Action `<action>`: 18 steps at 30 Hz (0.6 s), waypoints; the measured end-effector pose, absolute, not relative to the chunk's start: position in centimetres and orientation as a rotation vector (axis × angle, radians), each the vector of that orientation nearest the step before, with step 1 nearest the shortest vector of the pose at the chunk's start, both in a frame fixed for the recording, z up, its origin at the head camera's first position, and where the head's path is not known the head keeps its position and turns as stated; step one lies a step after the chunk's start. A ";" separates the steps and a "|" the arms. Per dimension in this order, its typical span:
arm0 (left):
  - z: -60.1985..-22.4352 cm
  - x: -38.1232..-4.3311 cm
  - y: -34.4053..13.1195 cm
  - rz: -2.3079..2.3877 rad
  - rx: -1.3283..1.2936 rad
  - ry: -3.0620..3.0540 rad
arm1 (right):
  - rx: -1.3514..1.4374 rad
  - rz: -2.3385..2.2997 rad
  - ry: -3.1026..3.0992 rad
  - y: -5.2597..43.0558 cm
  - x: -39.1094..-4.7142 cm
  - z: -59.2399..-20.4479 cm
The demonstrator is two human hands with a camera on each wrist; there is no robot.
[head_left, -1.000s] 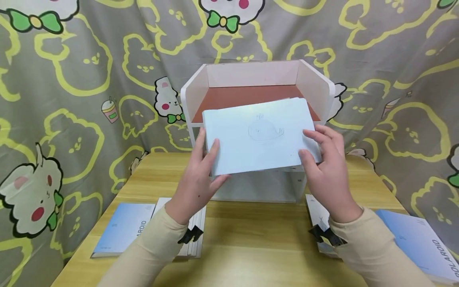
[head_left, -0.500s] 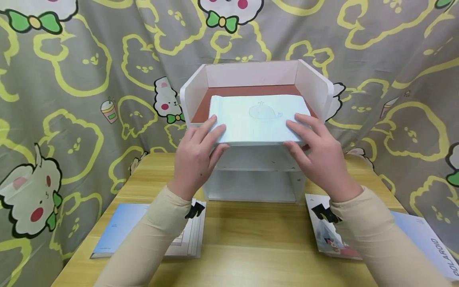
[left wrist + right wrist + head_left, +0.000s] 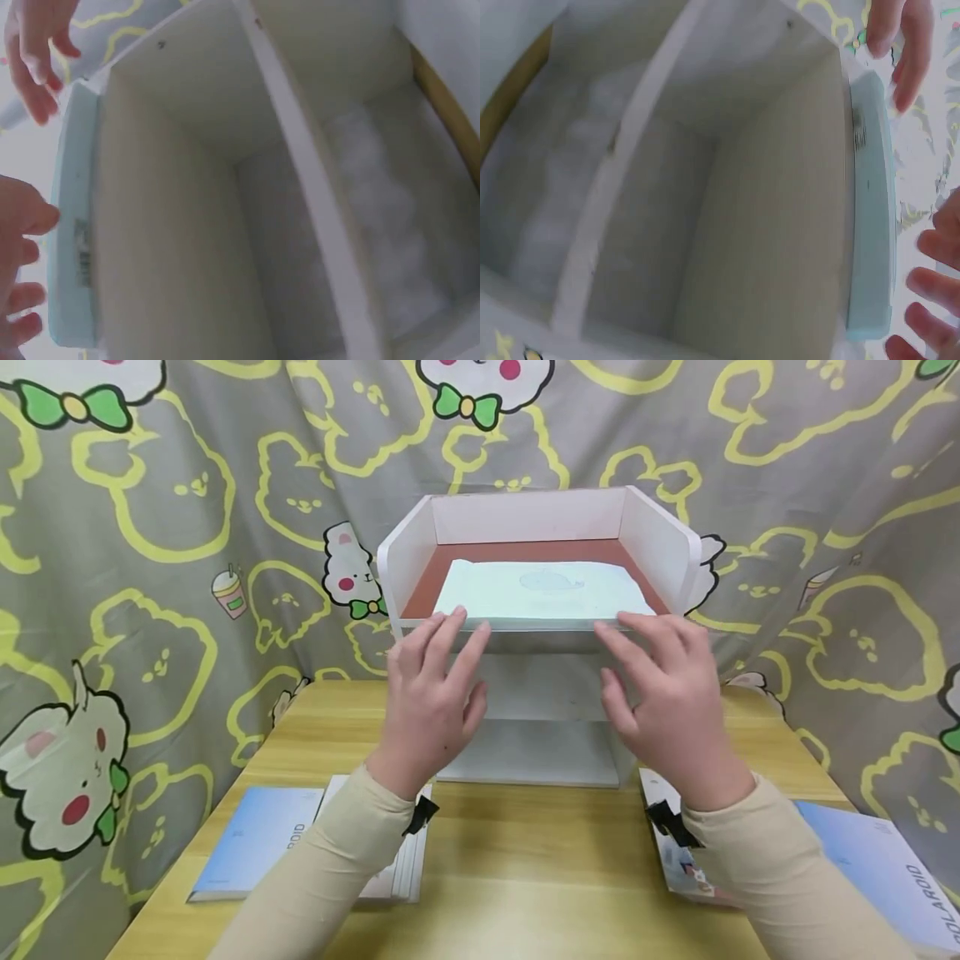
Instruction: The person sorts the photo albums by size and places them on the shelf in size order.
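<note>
A pale blue book (image 3: 543,597) with a line-drawn whale on its cover lies flat on the brown top deck of a small white shelf unit (image 3: 528,514), its long edge along the front. My left hand (image 3: 431,697) is at the book's left front corner, fingers loosely bent and holding nothing. At the right front corner my right hand (image 3: 667,697) is likewise relaxed, with nothing in its grasp. Both wrist views show the book's thick edge (image 3: 73,217) above the unit's upper compartment (image 3: 765,202), with the fingers spread just off it.
On the wooden table (image 3: 525,860), a blue album (image 3: 258,835) and several thin white books (image 3: 408,860) lie at left. Another blue album (image 3: 873,860) lies at right, by a picture book (image 3: 690,868) partly under my right wrist. A patterned curtain (image 3: 292,468) hangs behind.
The book was raised and tilted in both hands; it has come down flat onto the top deck. Both hands have let go and drawn back slightly from its front edge.
</note>
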State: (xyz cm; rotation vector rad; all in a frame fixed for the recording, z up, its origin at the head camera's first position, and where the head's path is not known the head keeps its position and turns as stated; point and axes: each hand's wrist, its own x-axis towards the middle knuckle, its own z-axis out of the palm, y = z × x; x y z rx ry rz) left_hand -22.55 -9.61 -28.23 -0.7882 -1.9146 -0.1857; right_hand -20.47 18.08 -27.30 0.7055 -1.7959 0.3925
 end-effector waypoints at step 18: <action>-28.7 -25.2 -8.4 -0.134 -0.688 -2.048 | 0.618 0.257 -1.968 17.1 -22.2 -27.7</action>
